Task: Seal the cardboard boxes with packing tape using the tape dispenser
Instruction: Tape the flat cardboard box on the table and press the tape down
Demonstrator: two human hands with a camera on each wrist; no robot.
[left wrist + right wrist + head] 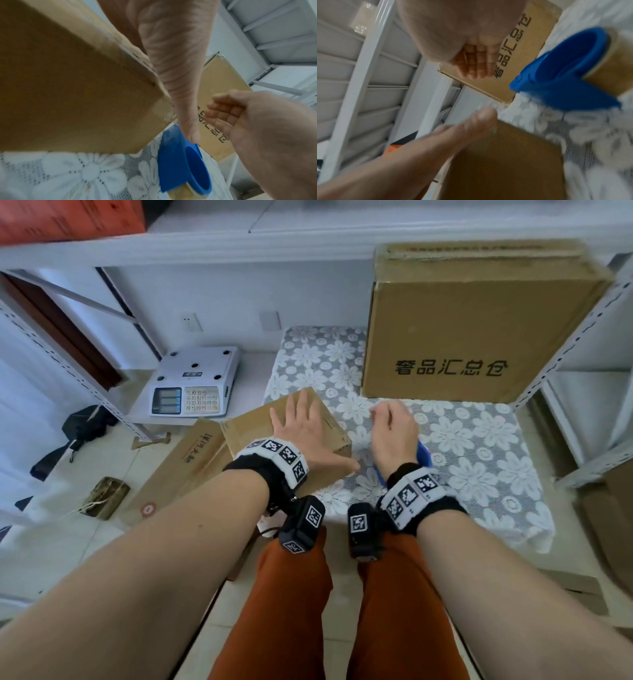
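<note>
A small cardboard box (246,433) sits on the left edge of the lace-covered table (479,460). My left hand (301,429) lies flat on its top with straight fingers, and the thumb (180,97) runs down past the box corner (68,94). A blue tape dispenser (424,455) with a tan tape roll (607,65) lies on the cloth just right of the box. Above it hovers my right hand (392,429), fingers (221,109) loosely curled and holding nothing. A big printed cardboard box (479,330) stands at the back of the table.
An electronic scale (195,381) rests on a low shelf to the left. A long flat carton (185,470) lies on the floor beside the table. Metal shelving uprights (565,347) rise close on the right, and a red box (68,217) sits on the shelf overhead.
</note>
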